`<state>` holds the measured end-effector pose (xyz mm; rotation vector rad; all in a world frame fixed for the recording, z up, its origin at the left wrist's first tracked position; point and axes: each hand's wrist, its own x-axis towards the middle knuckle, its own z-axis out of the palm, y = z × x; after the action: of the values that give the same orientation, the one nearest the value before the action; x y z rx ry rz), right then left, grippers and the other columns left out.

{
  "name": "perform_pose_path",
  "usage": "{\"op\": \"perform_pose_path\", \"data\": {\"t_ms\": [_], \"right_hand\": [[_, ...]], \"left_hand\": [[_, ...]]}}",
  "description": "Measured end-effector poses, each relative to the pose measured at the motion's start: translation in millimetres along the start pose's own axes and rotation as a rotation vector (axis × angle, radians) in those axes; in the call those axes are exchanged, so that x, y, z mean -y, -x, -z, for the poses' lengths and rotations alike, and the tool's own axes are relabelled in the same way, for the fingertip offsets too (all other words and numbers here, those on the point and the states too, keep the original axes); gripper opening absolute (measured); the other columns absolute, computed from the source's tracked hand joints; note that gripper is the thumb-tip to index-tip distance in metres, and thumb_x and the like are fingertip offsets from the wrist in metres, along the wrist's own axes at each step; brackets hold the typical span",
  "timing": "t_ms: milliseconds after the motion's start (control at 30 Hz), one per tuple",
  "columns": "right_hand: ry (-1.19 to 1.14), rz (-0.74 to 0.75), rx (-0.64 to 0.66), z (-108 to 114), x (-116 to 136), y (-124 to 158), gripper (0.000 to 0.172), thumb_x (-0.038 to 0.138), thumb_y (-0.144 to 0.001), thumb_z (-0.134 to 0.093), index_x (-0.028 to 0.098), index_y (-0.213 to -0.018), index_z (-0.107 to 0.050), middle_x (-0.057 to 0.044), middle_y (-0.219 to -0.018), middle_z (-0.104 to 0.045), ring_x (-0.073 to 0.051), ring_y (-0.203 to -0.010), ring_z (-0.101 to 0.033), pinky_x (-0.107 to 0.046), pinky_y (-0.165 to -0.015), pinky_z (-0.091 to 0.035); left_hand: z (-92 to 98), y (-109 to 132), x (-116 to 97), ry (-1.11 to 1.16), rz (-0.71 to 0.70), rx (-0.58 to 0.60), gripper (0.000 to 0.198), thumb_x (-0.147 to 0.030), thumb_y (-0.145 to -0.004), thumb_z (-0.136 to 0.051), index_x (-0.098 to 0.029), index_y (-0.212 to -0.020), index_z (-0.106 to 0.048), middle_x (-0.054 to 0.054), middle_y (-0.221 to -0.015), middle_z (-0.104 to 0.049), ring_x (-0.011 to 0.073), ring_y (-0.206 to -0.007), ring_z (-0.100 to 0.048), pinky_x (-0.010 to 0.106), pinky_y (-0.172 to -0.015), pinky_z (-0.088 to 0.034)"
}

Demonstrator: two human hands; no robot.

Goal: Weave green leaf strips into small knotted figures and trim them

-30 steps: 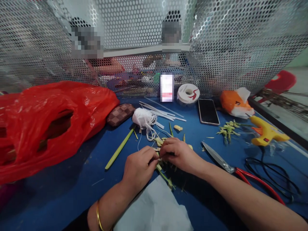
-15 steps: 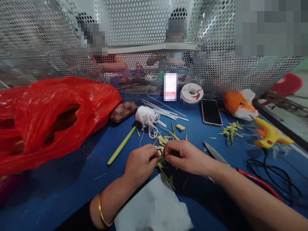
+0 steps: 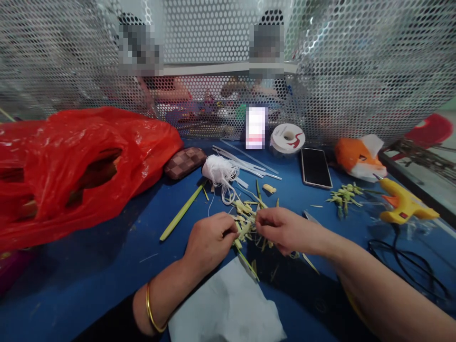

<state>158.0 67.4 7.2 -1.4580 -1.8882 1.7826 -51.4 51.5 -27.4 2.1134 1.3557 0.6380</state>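
My left hand (image 3: pixel 213 241), with a gold bangle at its wrist, pinches at the left side of a pile of pale green plant strips (image 3: pixel 245 225). What its fingertips hold is too small to make out. Across the pile my right hand (image 3: pixel 287 230) has its fingers curled together near the strips, and its fingertips' contents are hidden. A gap separates the two hands. Beyond them lies a bundle of white string (image 3: pixel 219 171). One long green stalk (image 3: pixel 183 211) rests to the left. Below the hands is a white cloth (image 3: pixel 226 304).
Red plastic bag (image 3: pixel 142 156) at left, checkered pouch (image 3: pixel 185 162) beside it. A ribbon spool (image 3: pixel 287 138), phone (image 3: pixel 316 167), orange tissue pack (image 3: pixel 358 156), yellow glue gun (image 3: pixel 404 202) and black cable stand right. Scissors lie partly under my right arm. Perforated metal panel behind; people beyond it.
My right hand has moved right, away from my left hand, and its forearm now covers most of the scissors. My left hand has stayed almost in place. The view has shifted slightly.
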Motion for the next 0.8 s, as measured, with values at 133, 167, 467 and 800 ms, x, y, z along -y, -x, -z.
{"op": "perform_pose_path", "data": {"t_ms": [133, 167, 467, 800], "right_hand": [[0.208, -0.024, -0.071, 4.6, 1.7, 3.7, 0.01, 0.015, -0.079, -0.048, 0.022, -0.071, -0.045, 0.007, -0.055, -0.045, -0.011, -0.045, -0.054, -0.022, -0.044, -0.035], [0.289, -0.026, -0.114, 5.0, 3.0, 4.8, 0.011, 0.015, -0.078, -0.047, 0.021, -0.07, -0.046, 0.005, -0.056, -0.047, -0.012, -0.048, -0.055, -0.023, -0.046, -0.034], [0.882, -0.01, -0.593, -3.8, 6.9, 7.8, 0.012, 0.027, -0.087, -0.053, 0.018, -0.084, -0.061, -0.005, -0.081, -0.062, -0.016, -0.06, -0.053, -0.029, -0.052, -0.022], [0.772, 0.413, -0.402, -27.3, -6.4, -14.5, 0.015, 0.007, -0.083, -0.057, 0.017, -0.076, -0.064, -0.002, -0.086, -0.06, -0.013, -0.072, -0.054, -0.026, -0.06, -0.029]], "left_hand": [[0.7, 0.9, -0.2, -0.006, -0.007, -0.005, 0.017, -0.006, -0.074, -0.059, -0.019, -0.064, -0.059, -0.004, -0.07, -0.061, 0.0121, -0.069, -0.058, 0.024, -0.065, -0.037], [0.6, 0.9, -0.1, -0.007, -0.005, -0.007, 0.017, -0.006, -0.074, -0.059, -0.019, -0.064, -0.059, -0.004, -0.069, -0.061, 0.0121, -0.068, -0.058, 0.024, -0.065, -0.037], [0.5, -0.8, -0.6, -0.007, -0.004, -0.003, 0.015, -0.009, -0.076, -0.059, -0.019, -0.065, -0.059, -0.003, -0.07, -0.062, 0.0134, -0.069, -0.059, 0.025, -0.064, -0.039], [1.1, -1.6, 2.8, -0.009, 0.005, 0.003, 0.017, -0.005, -0.074, -0.059, -0.02, -0.066, -0.062, -0.003, -0.071, -0.064, 0.0142, -0.07, -0.06, 0.025, -0.064, -0.04]]}}
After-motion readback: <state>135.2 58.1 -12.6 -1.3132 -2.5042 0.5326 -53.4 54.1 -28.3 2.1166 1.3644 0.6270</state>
